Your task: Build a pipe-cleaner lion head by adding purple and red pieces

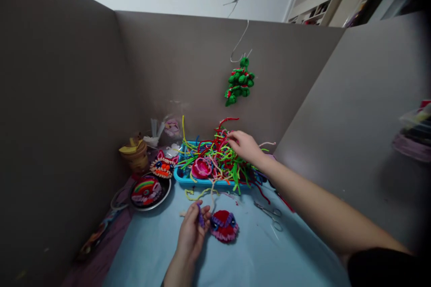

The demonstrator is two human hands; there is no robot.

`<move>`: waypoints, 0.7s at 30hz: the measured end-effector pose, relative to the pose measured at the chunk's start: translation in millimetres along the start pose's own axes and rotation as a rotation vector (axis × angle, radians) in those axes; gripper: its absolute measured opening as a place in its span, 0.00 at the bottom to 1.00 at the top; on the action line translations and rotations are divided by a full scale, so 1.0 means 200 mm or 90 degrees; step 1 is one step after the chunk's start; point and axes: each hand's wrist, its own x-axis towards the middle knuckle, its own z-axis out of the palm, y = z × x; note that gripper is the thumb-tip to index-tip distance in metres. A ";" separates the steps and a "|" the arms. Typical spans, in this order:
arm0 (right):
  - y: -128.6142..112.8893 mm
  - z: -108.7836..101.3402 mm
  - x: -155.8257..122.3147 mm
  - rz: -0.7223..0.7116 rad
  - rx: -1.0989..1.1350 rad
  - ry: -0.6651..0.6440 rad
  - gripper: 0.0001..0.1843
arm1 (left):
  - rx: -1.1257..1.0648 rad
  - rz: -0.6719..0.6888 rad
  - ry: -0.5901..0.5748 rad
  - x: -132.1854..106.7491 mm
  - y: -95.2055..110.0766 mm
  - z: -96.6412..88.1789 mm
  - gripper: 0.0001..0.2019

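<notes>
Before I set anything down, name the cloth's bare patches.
Blue cloth is bare below the scissors, right of the red-purple piece, and below the dish, left of the left hand. Crowded: the tray, heaped with fuzzy stems by the right hand.

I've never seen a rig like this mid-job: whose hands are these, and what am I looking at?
There is no machine: these are one person's bare hands, and the single picture comes from a camera worn on that person's head, looking forward and down. The left hand holds a small purple piece. The right hand is at a heap of colourful fuzzy strips in a blue tray; whether it grips one is unclear. On the light-blue surface lie a red-and-purple fuzzy piece and scissors.
</notes>
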 end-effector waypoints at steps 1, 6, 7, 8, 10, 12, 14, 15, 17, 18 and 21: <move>0.01 0.01 0.07 0.008 -0.021 0.007 0.12 | -0.017 -0.010 0.003 0.00 0.00 0.00 0.05; 0.00 0.15 0.39 0.041 -0.126 -0.088 0.18 | -0.073 -0.041 0.007 0.02 -0.01 0.00 0.03; -0.01 0.21 0.43 0.033 -0.129 -0.118 0.18 | -0.078 -0.041 0.005 0.02 -0.01 0.00 0.03; -0.04 0.28 0.46 0.019 -0.130 -0.156 0.17 | -0.085 -0.042 0.008 0.02 -0.01 0.00 0.03; -0.09 0.43 0.50 -0.006 -0.139 -0.239 0.13 | -0.105 -0.049 0.024 0.01 0.00 0.01 0.03; -0.13 0.57 0.50 -0.019 -0.158 -0.310 0.12 | -0.124 -0.058 0.050 0.00 0.01 0.01 0.03; -0.15 0.68 0.50 -0.021 -0.185 -0.359 0.14 | -0.140 -0.067 0.067 0.00 0.01 0.02 0.03; -0.16 0.72 0.50 -0.016 -0.199 -0.376 0.15 | -0.147 -0.071 0.070 0.00 0.01 0.03 0.03; -0.14 0.77 0.50 0.000 -0.227 -0.403 0.15 | -0.160 -0.074 0.075 -0.01 0.02 0.03 0.02; -0.13 0.78 0.51 0.010 -0.239 -0.414 0.16 | -0.165 -0.078 0.076 -0.01 0.02 0.03 0.02; -0.08 0.80 0.52 0.042 -0.265 -0.442 0.15 | -0.177 -0.091 0.084 -0.01 0.02 0.03 0.01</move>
